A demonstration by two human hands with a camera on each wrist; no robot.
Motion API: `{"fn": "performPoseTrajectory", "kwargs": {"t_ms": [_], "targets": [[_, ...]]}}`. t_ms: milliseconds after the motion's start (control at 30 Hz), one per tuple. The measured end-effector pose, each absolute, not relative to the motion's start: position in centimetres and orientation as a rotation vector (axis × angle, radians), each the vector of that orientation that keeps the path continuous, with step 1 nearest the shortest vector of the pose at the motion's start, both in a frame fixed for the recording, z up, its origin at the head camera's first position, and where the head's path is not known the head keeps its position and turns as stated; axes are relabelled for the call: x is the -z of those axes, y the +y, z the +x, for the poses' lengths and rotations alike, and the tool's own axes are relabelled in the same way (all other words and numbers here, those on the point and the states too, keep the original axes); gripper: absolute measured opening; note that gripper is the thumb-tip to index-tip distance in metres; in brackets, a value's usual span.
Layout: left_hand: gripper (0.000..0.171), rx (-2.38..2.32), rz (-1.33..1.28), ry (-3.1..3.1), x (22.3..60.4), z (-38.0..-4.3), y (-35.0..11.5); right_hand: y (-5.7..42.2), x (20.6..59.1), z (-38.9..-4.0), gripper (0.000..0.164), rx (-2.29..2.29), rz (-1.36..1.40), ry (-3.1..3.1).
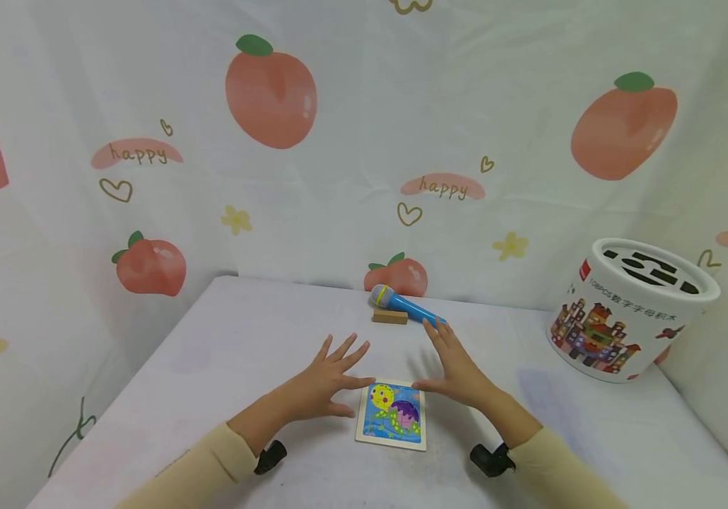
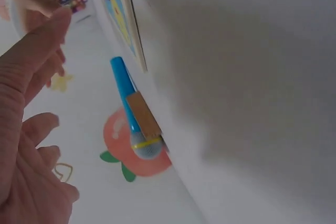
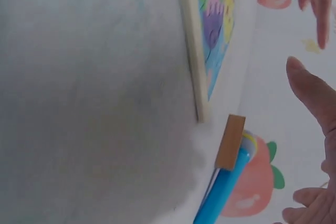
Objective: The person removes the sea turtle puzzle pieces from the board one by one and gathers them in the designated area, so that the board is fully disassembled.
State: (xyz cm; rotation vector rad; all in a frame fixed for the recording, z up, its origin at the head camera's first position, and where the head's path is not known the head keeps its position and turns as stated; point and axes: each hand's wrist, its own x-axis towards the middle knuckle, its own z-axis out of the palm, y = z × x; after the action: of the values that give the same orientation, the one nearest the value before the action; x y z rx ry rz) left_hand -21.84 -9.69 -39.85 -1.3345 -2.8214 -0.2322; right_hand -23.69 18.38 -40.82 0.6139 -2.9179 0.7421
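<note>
A small wooden-framed puzzle with a turtle picture lies flat on the white table. My left hand hovers at its left with fingers spread, holding nothing. On the other side my right hand is held above the table, fingers extended and likewise holding nothing. Both thumbs and index fingers point inward over the board's edges. Behind the board lie a wooden block and a blue toy microphone with a grey head and yellow band. In the left wrist view the puzzle is partly cut off by the frame.
A white bucket with a slotted lid and a printed castle picture stands at the back right of the table. A white cloth printed with peaches hangs behind. Black wrist straps circle both wrists.
</note>
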Motion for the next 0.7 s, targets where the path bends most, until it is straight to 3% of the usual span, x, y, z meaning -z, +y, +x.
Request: {"fn": "performPoseTrajectory", "kwargs": {"t_ms": [267,700], "targets": [[0.052,0.520,-1.317,-3.063,41.0,-21.3,-8.4,16.5,41.0,-23.9,0.098,-0.968,0.642,-2.950],[0.052,0.686,-1.103,-3.283,41.7,-20.8,-7.2,14.7,41.7,-24.8,0.040,-1.205,0.801,-2.988]]}}
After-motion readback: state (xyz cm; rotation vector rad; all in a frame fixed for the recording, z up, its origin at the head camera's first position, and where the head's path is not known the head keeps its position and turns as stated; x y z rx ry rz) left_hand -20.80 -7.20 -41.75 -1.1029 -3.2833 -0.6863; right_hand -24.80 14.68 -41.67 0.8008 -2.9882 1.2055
